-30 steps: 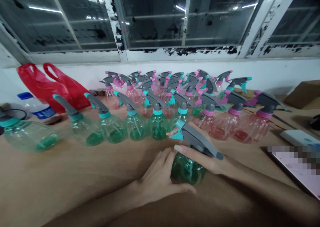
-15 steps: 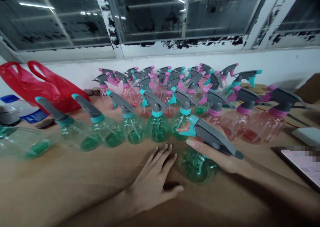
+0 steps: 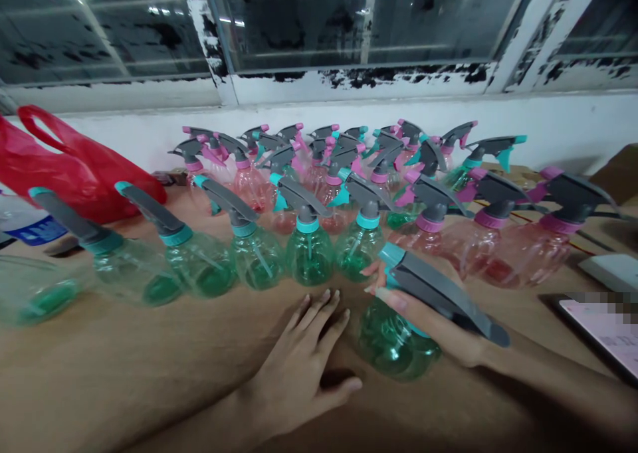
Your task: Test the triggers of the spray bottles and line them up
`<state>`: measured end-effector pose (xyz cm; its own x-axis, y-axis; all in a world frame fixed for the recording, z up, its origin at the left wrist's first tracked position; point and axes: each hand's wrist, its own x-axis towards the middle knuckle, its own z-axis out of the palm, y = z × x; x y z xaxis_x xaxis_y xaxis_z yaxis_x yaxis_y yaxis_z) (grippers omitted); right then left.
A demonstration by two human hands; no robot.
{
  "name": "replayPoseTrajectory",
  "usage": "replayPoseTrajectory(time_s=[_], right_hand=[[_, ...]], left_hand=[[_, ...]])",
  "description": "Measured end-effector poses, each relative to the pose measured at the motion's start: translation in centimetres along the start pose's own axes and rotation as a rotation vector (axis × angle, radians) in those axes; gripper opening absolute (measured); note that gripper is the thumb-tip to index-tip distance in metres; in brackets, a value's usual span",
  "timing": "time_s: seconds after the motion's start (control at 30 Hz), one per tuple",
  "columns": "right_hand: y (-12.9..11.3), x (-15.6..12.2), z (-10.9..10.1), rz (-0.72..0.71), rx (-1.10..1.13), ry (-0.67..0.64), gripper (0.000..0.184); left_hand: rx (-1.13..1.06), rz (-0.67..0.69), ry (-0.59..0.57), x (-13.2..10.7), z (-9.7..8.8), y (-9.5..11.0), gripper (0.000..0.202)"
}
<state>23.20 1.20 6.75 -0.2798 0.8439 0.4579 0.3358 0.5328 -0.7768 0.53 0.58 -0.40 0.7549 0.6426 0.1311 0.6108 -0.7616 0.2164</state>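
Gripping a green translucent plastic spray bottle (image 3: 393, 343) just below its grey trigger head (image 3: 438, 293), the right hand (image 3: 448, 343) comes in from the lower right. Its fingers (image 3: 399, 301) are clenched around the bottle's neck, under the teal nozzle tip. The bottle leans, its head angled up and to the left. Its round body sits low over the brown bench (image 3: 124, 366), near the front edge of the view. Whether the base actually touches the surface is hard to tell from this angle.

The left hand (image 3: 299, 366) lies palm down on the bench just beside the bottle, to its left. Its fingers (image 3: 319, 310) are released and spread, grasping nothing, with the thumb pointing towards the bottle's base.

Just beyond both hands stands a row of green spray bottles with teal collars (image 3: 309, 254), running off to the left, where the farther ones lean over. To the right and behind them crowd pink translucent spray bottles with grey heads (image 3: 498, 250), packed close together up to the white wall.

A crumpled red plastic bag (image 3: 74, 167) rests at the far left, with a clear bottle bearing a blue label (image 3: 24, 220) in front of it. A flat white box (image 3: 611, 270) lies at the right edge. A dark window with peeling white frames (image 3: 299, 14) spans the top.
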Motion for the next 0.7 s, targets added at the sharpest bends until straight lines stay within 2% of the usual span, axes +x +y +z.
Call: replayPoseTrajectory(time_s=[0.1, 0.23, 0.7], right_hand=[[0.17, -0.11, 0.11, 0.012, 0.02, 0.02, 0.009], [-0.08, -0.17, 0.09, 0.068, 0.013, 0.025, 0.021], [0.15, -0.32, 0.05, 0.032, 0.083, -0.021, 0.028]], left_hand=[[0.015, 0.01, -0.015, 0.04, -0.12, -0.04, 0.073], [0.007, 0.016, 0.001, 0.08, -0.25, -0.07, 0.071], [0.101, 0.026, 0.009, -0.02, -0.17, 0.03, 0.067]])
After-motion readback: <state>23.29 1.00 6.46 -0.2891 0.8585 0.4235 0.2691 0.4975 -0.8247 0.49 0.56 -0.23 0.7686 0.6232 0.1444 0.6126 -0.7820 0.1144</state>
